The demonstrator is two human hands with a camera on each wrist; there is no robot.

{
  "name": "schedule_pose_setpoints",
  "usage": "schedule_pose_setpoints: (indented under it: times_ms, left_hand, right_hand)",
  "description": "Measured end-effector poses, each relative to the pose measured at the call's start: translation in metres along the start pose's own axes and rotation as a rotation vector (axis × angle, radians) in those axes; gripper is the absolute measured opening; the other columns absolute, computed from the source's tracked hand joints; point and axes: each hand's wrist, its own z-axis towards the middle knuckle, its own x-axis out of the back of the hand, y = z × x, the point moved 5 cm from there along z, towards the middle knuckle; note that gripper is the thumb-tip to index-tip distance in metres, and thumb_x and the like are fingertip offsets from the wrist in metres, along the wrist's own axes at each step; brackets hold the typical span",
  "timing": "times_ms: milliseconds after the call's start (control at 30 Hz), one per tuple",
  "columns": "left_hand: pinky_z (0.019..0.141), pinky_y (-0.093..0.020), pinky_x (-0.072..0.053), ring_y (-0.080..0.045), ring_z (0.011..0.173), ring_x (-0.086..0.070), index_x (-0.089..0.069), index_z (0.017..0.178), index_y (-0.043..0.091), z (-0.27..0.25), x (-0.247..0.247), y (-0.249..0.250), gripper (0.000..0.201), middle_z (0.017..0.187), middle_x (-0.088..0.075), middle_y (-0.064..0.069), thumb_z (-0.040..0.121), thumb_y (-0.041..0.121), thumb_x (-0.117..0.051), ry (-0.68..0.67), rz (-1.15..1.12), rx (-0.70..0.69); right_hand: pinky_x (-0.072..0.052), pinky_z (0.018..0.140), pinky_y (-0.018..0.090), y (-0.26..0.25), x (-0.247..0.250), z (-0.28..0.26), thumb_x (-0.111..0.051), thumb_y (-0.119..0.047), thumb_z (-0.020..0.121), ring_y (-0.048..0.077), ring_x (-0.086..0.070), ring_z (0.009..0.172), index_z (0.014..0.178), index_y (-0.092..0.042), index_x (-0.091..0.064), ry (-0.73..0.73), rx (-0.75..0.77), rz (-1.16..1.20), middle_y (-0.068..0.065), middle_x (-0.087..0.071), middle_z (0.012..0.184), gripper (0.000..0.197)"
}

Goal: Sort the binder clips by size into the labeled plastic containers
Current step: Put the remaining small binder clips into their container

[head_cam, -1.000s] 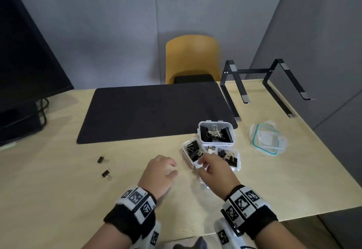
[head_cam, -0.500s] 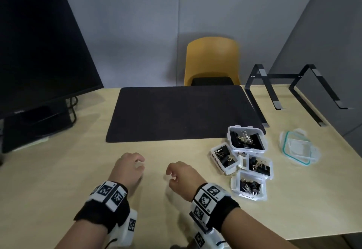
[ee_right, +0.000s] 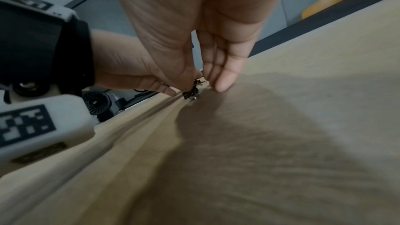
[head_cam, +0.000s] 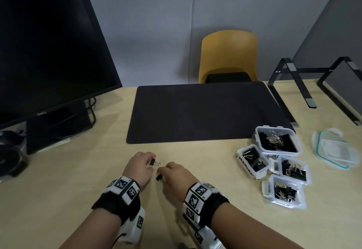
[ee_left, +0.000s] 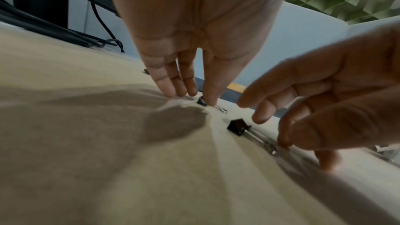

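A: Pickup, judging from the head view. Pinching the far clip (head_cam: 154, 163) off the desk (head_cam: 58, 199) with the left hand (head_cam: 137, 167), fingertips closed on its black body. Curling the right hand (head_cam: 176, 176) over the near clip (head_cam: 159, 177), just beside the first.

B: And the tubs (head_cam: 258, 131)?

A: Four, open, well off to the right, all with clips inside already. Labels only partly readable.

B: Left wrist view?

A: Same far clip (ee_left: 201, 101), low on the desk, pressed between thumb and fingertips. Near clip (ee_left: 237, 126) lying flat, wire handles pointing at the right hand (ee_left: 335, 109); one fingertip on the handle end, thumb just below.

B: Right wrist view?

A: Thumb and fingers together on the near clip (ee_right: 191, 94), seemingly by the handles. Blurred, so hard to judge how firm.

B: Next?

A: Probably lift both, carry right, then match each by size to a label. Calls for reading those labels first, and for a secure hold on the thin wire to avoid dropping anything on the way.
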Motion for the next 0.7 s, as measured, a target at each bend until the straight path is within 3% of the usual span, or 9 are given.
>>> schedule_pose_setpoints:
  times_ms: [133,400,533,700]
  left_hand:
    - [0.093,-0.029,-0.046,-0.021,0.105,-0.057,-0.064,0.110,0.024,0.003,0.001,0.000,0.030,0.113,-0.056,-0.002,0.083,0.011,-0.062,0.011,0.033,-0.029]
    - [0.075,-0.027,-0.045,-0.019,0.085,-0.055,-0.057,0.089,0.020,-0.003,-0.001,0.014,0.012,0.093,-0.055,0.000,0.082,0.011,-0.059,0.033,0.055,-0.096]
    - [0.066,-0.028,-0.042,-0.019,0.074,-0.055,-0.047,0.069,0.029,-0.009,-0.007,0.029,0.026,0.078,-0.059,0.002,0.080,0.010,-0.061,0.044,-0.024,-0.107]
    - [0.068,-0.029,-0.045,-0.019,0.071,-0.056,-0.052,0.068,0.028,-0.018,-0.019,0.062,0.025,0.071,-0.060,0.006,0.078,0.009,-0.065,0.033,-0.136,-0.161]
  right_hand:
    - [-0.047,0.080,0.040,-0.001,-0.008,0.008,-0.045,-0.010,0.087,0.033,-0.051,0.097,0.111,-0.010,-0.058,-0.013,0.035,-0.084,0.017,-0.051,0.106,0.027]
    - [-0.037,0.070,0.034,0.022,-0.002,-0.009,-0.044,-0.006,0.087,0.033,-0.050,0.099,0.104,-0.003,-0.050,0.021,-0.110,-0.117,0.017,-0.048,0.108,0.017]
    - [-0.041,0.076,0.035,0.037,0.006,-0.029,-0.044,-0.006,0.085,0.031,-0.048,0.101,0.104,-0.007,-0.051,0.085,-0.171,-0.057,0.014,-0.050,0.108,0.020]
    - [-0.041,0.075,0.032,0.061,0.017,-0.059,-0.041,-0.003,0.084,0.031,-0.055,0.093,0.100,-0.010,-0.053,0.145,-0.298,0.085,0.011,-0.052,0.105,0.021]
